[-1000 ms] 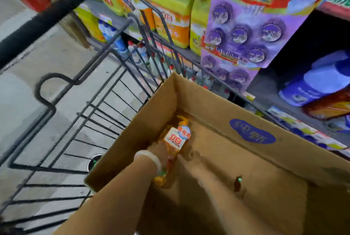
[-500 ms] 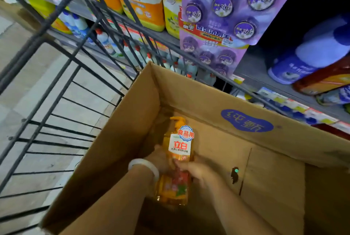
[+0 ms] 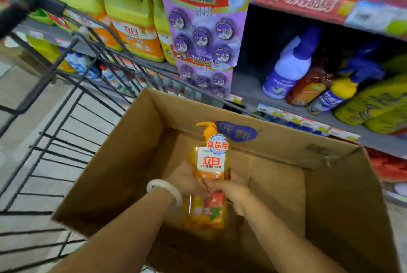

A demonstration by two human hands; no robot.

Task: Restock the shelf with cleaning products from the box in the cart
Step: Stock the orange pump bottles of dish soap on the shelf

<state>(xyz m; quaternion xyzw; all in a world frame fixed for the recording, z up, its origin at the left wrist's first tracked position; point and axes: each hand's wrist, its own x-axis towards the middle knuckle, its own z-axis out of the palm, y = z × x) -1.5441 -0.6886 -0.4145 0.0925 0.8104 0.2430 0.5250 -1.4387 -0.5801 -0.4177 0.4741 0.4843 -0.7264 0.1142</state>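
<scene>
While the grey metal store shelf (image 3: 248, 90) waits beyond the open brown cardboard box (image 3: 132, 156), the orange pump-top detergent bottle (image 3: 209, 176) stands inside that box, left hand (image 3: 187, 179) and right hand (image 3: 231, 188) both wrapped round its middle; lift straight up, clearing the box's rim.

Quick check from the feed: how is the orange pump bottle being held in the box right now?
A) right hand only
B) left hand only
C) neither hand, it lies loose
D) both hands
D: the left hand and the right hand both grip the orange pump bottle at its middle, inside the cardboard box.
</scene>
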